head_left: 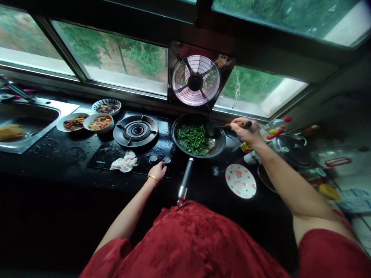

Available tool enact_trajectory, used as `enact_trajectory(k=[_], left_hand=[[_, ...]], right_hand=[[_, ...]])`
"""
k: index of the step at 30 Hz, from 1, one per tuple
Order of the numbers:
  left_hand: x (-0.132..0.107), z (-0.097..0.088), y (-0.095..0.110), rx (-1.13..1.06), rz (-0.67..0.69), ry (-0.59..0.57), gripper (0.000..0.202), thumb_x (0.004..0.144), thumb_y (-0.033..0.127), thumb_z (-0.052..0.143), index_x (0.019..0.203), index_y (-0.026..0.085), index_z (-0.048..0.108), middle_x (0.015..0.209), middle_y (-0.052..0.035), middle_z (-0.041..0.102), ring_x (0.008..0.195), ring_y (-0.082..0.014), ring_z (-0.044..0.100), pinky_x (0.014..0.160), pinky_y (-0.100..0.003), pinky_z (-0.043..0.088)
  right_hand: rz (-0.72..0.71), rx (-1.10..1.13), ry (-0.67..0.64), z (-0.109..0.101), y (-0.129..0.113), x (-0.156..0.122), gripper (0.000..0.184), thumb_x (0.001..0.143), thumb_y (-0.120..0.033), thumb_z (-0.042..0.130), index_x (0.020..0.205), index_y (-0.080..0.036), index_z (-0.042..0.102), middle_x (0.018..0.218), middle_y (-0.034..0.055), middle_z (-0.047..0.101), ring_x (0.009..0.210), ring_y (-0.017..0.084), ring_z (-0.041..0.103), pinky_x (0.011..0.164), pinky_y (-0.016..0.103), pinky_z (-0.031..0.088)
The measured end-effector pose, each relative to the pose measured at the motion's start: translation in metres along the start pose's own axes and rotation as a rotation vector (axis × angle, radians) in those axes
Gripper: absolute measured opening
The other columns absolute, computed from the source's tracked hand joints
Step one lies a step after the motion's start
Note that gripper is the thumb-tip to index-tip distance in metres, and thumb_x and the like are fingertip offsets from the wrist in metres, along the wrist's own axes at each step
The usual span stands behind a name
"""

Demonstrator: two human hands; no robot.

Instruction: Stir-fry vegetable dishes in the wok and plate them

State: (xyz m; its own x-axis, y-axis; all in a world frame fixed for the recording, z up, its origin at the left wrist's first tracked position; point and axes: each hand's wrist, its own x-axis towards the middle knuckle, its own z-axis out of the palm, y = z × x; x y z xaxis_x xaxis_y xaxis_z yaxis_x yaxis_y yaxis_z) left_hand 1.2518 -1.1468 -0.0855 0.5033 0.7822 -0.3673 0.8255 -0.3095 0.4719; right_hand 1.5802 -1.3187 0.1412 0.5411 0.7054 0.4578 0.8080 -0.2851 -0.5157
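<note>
My right hand (246, 129) is wrapped round the wooden handle of a spatula (210, 128), whose dark blade rests inside the frying pan (223, 146) at its right side. Chopped leafy greens (193, 138) fill the left and middle of that pan, with a little liquid beside them. The pan sits on the right burner, its long handle (188, 173) pointing toward my body. My left hand (158, 172), with a gold bracelet at the wrist, reaches to the front of the stove, its fingers closed at the right stove knob (167, 159). A second knob (153, 158) is just left of it.
Left of the bare burner (136, 131) stand three bowls of food, one a striped bowl (94, 106). A crumpled white cloth (124, 162) lies at the stove front. A flowered plate (241, 181) is at right, near bottles and a lidded pot (292, 148). The sink (55, 123) is far left.
</note>
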Motion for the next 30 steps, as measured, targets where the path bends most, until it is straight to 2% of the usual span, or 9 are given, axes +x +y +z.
enact_trajectory(k=[3, 7, 10, 15, 18, 22, 24, 26, 30], left_hand=[[0.004, -0.007, 0.006, 0.071, 0.023, 0.008, 0.038, 0.094, 0.035, 0.046, 0.126, 0.02, 0.059, 0.113, -0.011, 0.069, 0.108, -0.0259, 0.064, 0.089, -0.033, 0.046], [0.011, -0.014, 0.012, 0.168, 0.058, 0.018, 0.039, 0.095, 0.034, 0.044, 0.128, 0.017, 0.056, 0.124, -0.0151, 0.064, 0.114, -0.0275, 0.061, 0.094, -0.035, 0.044], [0.014, -0.013, 0.012, 0.189, 0.062, 0.021, 0.039, 0.095, 0.034, 0.044, 0.128, 0.017, 0.056, 0.125, -0.0161, 0.063, 0.114, -0.0277, 0.06, 0.096, -0.036, 0.044], [0.016, -0.008, 0.014, 0.215, 0.072, 0.024, 0.037, 0.095, 0.035, 0.045, 0.127, 0.019, 0.056, 0.124, -0.0149, 0.062, 0.111, -0.0267, 0.061, 0.093, -0.035, 0.045], [0.018, -0.008, 0.017, 0.236, 0.088, 0.03, 0.038, 0.095, 0.034, 0.045, 0.129, 0.019, 0.054, 0.125, -0.015, 0.06, 0.113, -0.0264, 0.06, 0.094, -0.035, 0.045], [0.02, -0.01, 0.02, 0.268, 0.098, 0.026, 0.042, 0.095, 0.034, 0.045, 0.133, 0.017, 0.05, 0.125, -0.0171, 0.058, 0.114, -0.0279, 0.059, 0.094, -0.036, 0.044], [0.022, -0.01, 0.02, 0.286, 0.097, 0.018, 0.045, 0.095, 0.036, 0.046, 0.134, 0.015, 0.05, 0.124, -0.0186, 0.058, 0.114, -0.0295, 0.059, 0.094, -0.037, 0.044], [0.023, -0.009, 0.02, 0.306, 0.099, 0.006, 0.048, 0.093, 0.038, 0.051, 0.134, 0.014, 0.049, 0.124, -0.0196, 0.058, 0.115, -0.031, 0.057, 0.094, -0.038, 0.044], [0.029, -0.003, 0.022, 0.351, 0.153, -0.022, 0.058, 0.087, 0.033, 0.061, 0.141, 0.02, 0.044, 0.13, -0.0185, 0.053, 0.119, -0.0319, 0.053, 0.098, -0.04, 0.041]], right_hand=[[-0.055, 0.054, -0.063, 0.015, -0.004, -0.01, 0.023, 0.078, -0.039, 0.061, 0.083, -0.02, 0.072, 0.084, 0.0063, 0.075, 0.072, 0.022, 0.069, 0.069, 0.035, 0.054], [-0.305, 0.091, -0.214, 0.027, -0.009, -0.023, 0.015, 0.079, -0.03, 0.059, 0.086, -0.025, 0.071, 0.098, 0.0051, 0.075, 0.086, 0.022, 0.071, 0.081, 0.036, 0.056], [-0.417, 0.117, -0.262, 0.038, -0.006, -0.033, 0.016, 0.077, -0.027, 0.058, 0.085, -0.023, 0.071, 0.103, 0.0083, 0.074, 0.096, 0.025, 0.071, 0.088, 0.039, 0.057], [-0.464, 0.104, -0.329, 0.054, -0.002, -0.048, 0.02, 0.078, -0.022, 0.057, 0.091, -0.023, 0.072, 0.115, 0.0077, 0.071, 0.109, 0.023, 0.067, 0.097, 0.038, 0.053], [-0.496, 0.103, -0.401, 0.059, -0.005, -0.049, 0.022, 0.076, -0.016, 0.057, 0.089, -0.023, 0.073, 0.123, 0.0079, 0.067, 0.108, 0.023, 0.067, 0.095, 0.037, 0.054], [-0.532, 0.134, -0.507, 0.052, 0.0, -0.058, 0.022, 0.077, -0.015, 0.056, 0.089, -0.023, 0.073, 0.13, 0.0081, 0.063, 0.11, 0.024, 0.066, 0.093, 0.036, 0.055], [-0.512, 0.143, -0.453, 0.037, 0.006, -0.069, 0.022, 0.079, -0.018, 0.059, 0.093, -0.024, 0.074, 0.132, 0.0069, 0.062, 0.111, 0.025, 0.066, 0.095, 0.037, 0.055], [-0.461, 0.157, -0.33, 0.018, 0.012, -0.085, 0.022, 0.079, -0.021, 0.063, 0.096, -0.026, 0.074, 0.134, 0.0062, 0.061, 0.112, 0.027, 0.065, 0.097, 0.039, 0.054], [-0.236, 0.236, -0.046, -0.016, 0.011, -0.121, 0.02, 0.078, -0.022, 0.069, 0.097, -0.027, 0.072, 0.132, 0.0066, 0.062, 0.116, 0.03, 0.063, 0.102, 0.045, 0.052]])
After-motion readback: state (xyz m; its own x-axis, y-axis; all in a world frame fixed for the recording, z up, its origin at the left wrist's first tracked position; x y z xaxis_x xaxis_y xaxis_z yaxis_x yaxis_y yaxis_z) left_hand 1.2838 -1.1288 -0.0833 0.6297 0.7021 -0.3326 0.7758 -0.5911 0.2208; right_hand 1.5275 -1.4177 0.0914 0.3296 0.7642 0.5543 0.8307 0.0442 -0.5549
